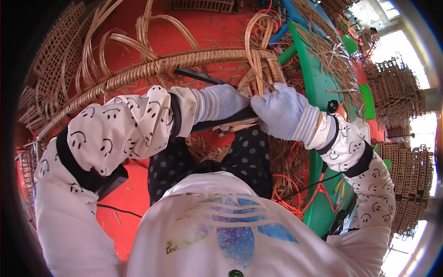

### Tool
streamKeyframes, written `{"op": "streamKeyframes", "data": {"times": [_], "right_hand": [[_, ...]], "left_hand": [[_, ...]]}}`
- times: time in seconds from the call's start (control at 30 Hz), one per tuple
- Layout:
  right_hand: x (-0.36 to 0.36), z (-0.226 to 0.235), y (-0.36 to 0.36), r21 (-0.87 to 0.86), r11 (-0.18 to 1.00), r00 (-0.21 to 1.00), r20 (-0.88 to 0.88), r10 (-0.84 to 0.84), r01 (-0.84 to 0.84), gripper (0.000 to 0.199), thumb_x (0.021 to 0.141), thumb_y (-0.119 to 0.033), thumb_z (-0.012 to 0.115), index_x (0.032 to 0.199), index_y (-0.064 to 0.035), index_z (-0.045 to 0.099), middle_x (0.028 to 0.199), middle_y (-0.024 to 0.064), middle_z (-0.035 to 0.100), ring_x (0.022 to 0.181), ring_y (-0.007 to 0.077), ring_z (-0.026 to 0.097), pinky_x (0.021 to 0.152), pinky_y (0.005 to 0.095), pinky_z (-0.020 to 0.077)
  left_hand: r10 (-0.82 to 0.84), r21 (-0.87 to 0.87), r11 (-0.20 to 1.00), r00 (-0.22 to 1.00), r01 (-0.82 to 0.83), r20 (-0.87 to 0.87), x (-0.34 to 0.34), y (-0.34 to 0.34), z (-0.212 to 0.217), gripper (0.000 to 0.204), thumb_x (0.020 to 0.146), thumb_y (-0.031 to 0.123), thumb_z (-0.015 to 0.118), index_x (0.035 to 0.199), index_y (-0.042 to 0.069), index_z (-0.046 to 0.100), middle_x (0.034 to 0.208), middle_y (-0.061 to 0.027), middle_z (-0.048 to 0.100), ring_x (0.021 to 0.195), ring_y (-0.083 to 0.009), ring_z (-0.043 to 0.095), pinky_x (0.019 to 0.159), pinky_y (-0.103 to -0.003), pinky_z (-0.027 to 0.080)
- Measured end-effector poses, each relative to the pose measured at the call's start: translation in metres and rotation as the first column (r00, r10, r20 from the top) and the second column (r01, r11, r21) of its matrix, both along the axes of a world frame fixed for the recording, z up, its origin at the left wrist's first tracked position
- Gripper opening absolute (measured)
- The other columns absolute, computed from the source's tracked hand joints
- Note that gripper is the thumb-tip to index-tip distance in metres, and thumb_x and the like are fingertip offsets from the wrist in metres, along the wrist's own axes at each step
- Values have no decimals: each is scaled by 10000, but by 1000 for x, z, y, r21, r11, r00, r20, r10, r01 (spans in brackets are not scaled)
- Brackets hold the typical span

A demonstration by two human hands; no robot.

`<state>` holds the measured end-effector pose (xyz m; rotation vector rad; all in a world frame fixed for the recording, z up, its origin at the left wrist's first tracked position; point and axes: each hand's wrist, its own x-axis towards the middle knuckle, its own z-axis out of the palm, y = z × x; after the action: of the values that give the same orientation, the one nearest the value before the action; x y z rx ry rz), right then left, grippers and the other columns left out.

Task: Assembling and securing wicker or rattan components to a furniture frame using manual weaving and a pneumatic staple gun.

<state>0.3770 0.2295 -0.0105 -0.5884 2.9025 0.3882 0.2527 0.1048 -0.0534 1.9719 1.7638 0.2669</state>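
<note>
A long curved frame (184,60), wound with tan cane strip, lies across in front of me and bends down at its right corner. Flat cane strips (259,60) loop up over that corner. My right hand (282,111), in a pale blue knit glove, is closed on the lower part of these strips. Beside it my left hand (221,102), in a matching glove, curls in at the frame's inner corner. Its fingertips are hidden, and so is what they grip. A black bar (198,75) runs behind the left hand.
More cane loops (122,44) rise from the frame's left part. A green table (318,184) stands at the right, with loose strips (330,55) on its far end. Stacked brown woven racks (399,180) line the right side. An orange cord (302,210) trails below over the red floor (113,231).
</note>
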Motion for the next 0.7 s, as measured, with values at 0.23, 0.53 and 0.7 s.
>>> {"op": "streamKeyframes", "data": {"times": [0.23,0.53,0.7], "right_hand": [[7,-15,11,-358,925,949,-315,12,-130,238,672,-138,635,856,-83,495,583,74,530,579,275,587,730,399,466],[12,-7,15,-585,806,959,-172,-225,84,430,583,-202,736,910,-91,479,746,88,591,755,298,602,753,420,463],[13,-3,19,-617,755,948,-45,-314,221,397,612,-266,713,910,-106,505,809,107,601,837,312,589,733,427,469]], "left_hand": [[401,-379,906,667,-188,628,1,22,-34,235,872,225,488,1058,101,560,857,-62,630,730,-179,612,683,-271,494],[493,-362,806,191,-469,849,2,-7,-12,177,768,204,688,790,32,651,657,-22,602,563,-76,546,522,-217,438],[410,-254,849,274,-463,870,6,-19,11,168,777,175,679,799,11,652,654,-13,591,607,-62,547,549,-224,445]]}}
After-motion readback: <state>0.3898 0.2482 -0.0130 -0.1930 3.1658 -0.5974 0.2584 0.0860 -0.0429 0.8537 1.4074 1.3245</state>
